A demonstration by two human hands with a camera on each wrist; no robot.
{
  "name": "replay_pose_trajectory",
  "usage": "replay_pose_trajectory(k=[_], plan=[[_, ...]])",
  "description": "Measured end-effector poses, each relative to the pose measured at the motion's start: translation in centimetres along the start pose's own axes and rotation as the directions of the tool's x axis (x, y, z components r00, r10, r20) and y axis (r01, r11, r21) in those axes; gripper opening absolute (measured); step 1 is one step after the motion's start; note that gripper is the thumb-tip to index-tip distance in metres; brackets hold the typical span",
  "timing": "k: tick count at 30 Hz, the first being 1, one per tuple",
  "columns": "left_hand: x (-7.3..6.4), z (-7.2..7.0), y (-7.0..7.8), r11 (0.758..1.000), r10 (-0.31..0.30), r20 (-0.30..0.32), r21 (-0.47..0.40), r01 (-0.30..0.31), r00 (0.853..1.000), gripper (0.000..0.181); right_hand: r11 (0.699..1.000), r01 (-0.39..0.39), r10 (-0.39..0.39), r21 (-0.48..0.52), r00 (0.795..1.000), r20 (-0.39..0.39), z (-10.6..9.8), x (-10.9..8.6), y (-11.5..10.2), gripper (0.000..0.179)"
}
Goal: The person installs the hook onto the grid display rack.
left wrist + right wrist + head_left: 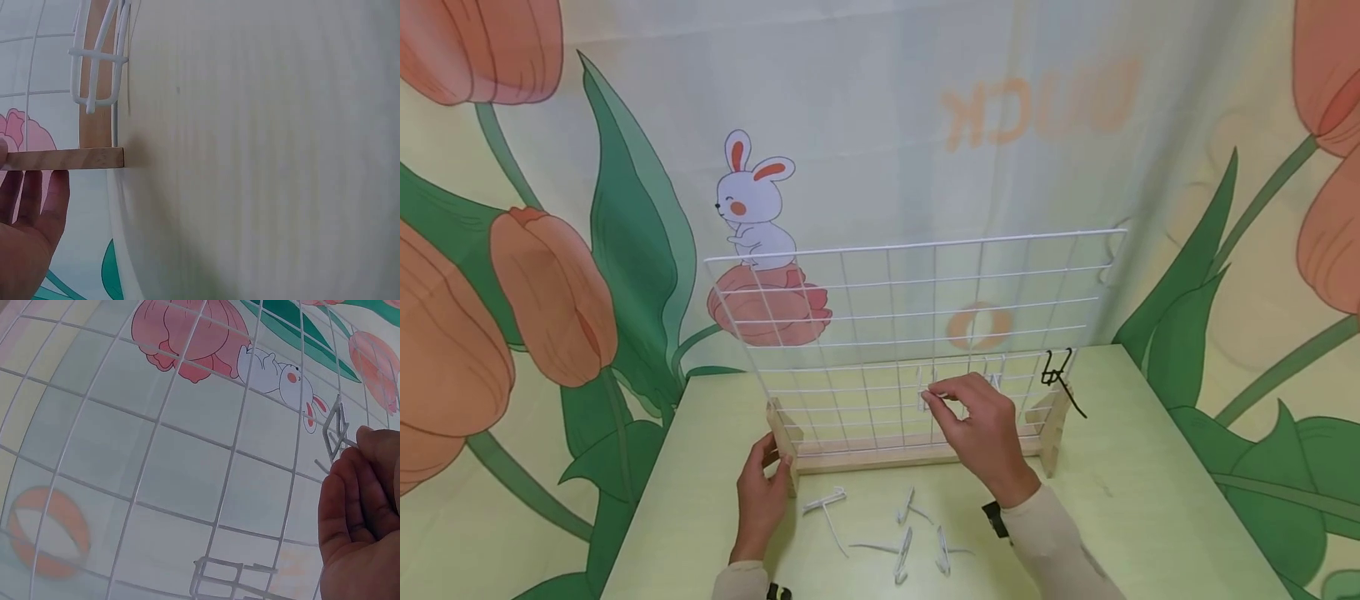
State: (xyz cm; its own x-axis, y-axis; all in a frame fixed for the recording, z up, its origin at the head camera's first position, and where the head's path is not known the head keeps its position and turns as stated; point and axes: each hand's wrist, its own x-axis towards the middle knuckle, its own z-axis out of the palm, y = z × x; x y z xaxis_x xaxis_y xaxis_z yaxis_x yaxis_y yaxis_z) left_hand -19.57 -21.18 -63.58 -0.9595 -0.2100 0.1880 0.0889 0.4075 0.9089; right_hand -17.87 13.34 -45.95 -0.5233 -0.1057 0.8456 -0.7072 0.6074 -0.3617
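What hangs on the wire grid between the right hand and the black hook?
A white hook, partly hidden behind the right hand; the head view shows it.

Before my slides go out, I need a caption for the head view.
Right hand pinching a white hook at a white wire grid, left hand holding its wooden stand.

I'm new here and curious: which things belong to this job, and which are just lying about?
Likely the job's:
white hook pinched by the right hand
wire grid
wooden stand, held by the left hand
four loose white hooks on the table
black hook and another white hook on the grid

Just scenery, it seems:
printed backdrop
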Motion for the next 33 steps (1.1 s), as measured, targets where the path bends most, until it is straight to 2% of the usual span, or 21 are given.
replay_pose_trajectory(k=[5, 10, 15, 22, 27, 33], plan=[[0.1, -0.1, 0.3, 1.0, 0.007, -0.016, 0.007, -0.007, 1.0, 0.046, 0.999, 0.006, -0.006, -0.037, 1.0, 0.015, 0.7, 0.7, 0.3, 0.016], [0.1, -0.1, 0.5, 1.0, -0.005, -0.015, 0.011, 0.005, 1.0, 0.046, 0.994, 0.077, -0.076, -0.081, 0.997, 0.018, 1.3, 0.9, 1.0, 0.015], [0.2, -0.2, 0.6, 1.0, 0.01, -0.017, 0.021, -0.01, 1.0, 0.045, 0.984, 0.133, -0.132, -0.12, 0.991, 0.016, 1.8, 0.9, 1.5, 0.018], [0.1, 0.0, 0.5, 0.999, 0.0, -0.046, 0.054, 0.003, 0.999, 0.044, 0.983, 0.119, -0.116, -0.142, 0.993, 0.025, 2.4, 0.4, 2.0, 0.015], [0.1, 0.2, 0.5, 0.999, 0.018, -0.063, 0.051, -0.015, 0.998, 0.043, 0.981, 0.12, -0.118, -0.15, 0.993, 0.021, 2.8, 0.1, 1.9, 0.016], [0.2, -0.1, 0.5, 0.999, 0.009, -0.055, 0.041, -0.007, 0.998, 0.043, 0.982, 0.123, -0.12, -0.146, 0.992, 0.028, 3.3, -0.2, 1.9, 0.017]])
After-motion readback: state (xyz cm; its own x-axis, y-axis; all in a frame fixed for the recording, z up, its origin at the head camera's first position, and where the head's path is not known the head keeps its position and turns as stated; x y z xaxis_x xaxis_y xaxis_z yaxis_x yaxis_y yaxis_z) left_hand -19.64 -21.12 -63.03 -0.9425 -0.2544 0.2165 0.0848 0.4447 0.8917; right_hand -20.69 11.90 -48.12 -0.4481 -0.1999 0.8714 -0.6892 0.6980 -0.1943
